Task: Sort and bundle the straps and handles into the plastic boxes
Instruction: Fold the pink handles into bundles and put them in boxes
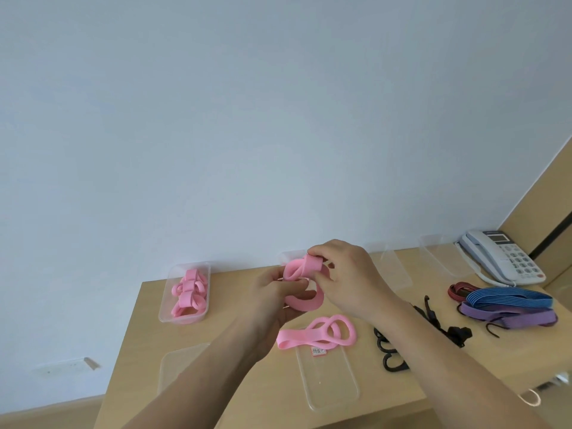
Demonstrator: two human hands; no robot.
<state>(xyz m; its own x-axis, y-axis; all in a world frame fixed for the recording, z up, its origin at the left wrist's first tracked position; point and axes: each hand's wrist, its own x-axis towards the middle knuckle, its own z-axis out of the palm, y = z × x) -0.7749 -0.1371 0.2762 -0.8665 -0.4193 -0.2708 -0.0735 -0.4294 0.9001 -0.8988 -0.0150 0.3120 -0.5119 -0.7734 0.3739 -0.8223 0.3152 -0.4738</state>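
Both hands hold a pink rubber strap above the middle of the wooden table. My left hand grips its lower loop. My right hand pinches the folded upper end. A second pink strap with ring-shaped loops lies flat just below them. At the left, a clear plastic box holds several bundled pink straps. Blue, purple and dark red elastic cords lie at the right. Black straps lie beside my right forearm.
Clear lids or empty boxes lie on the table: one at the front left, one at the front centre, two at the back right. A white desk telephone stands at the far right. A pale wall rises behind.
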